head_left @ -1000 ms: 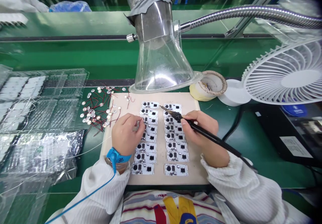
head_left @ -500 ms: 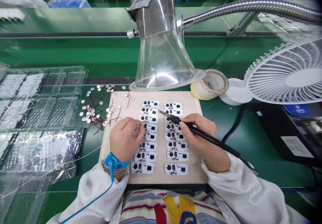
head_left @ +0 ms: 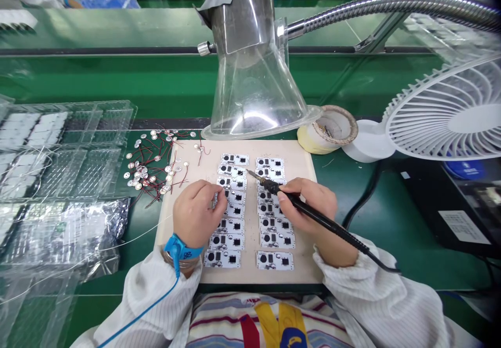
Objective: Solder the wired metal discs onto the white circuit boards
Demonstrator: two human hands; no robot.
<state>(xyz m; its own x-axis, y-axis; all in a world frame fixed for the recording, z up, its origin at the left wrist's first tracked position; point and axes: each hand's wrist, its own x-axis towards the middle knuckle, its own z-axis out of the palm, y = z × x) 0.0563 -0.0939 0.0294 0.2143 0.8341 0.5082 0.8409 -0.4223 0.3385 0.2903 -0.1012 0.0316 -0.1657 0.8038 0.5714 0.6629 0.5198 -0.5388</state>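
Note:
My right hand (head_left: 311, 204) is closed around a black soldering iron (head_left: 309, 207), whose tip reaches the right end of the second board (head_left: 231, 170) in the left column. Thumb and fingers pinched, my left hand (head_left: 199, 207) sits over the left edge of that column. A thin pale solder wire (head_left: 146, 231) runs from the left into this hand; its end near the iron tip is hard to make out. White circuit boards with black parts lie in two columns, and the right column (head_left: 275, 261) is partly behind my right hand. A blue wrist strap (head_left: 183, 249) circles my left wrist.
Small discs with red and black wires (head_left: 146, 173) lie left of the beige mat (head_left: 250, 277). A clear hood (head_left: 254, 97) hangs above it. A tape roll (head_left: 327, 130) and a white fan (head_left: 450, 113) stand right; clear trays (head_left: 107, 165) and a silvery bag (head_left: 113, 228) are left.
Both hands and the iron tip stay nearly in place, while the whole view shifts slightly. At the upper left, another person's hand and blue wristband have come into view.

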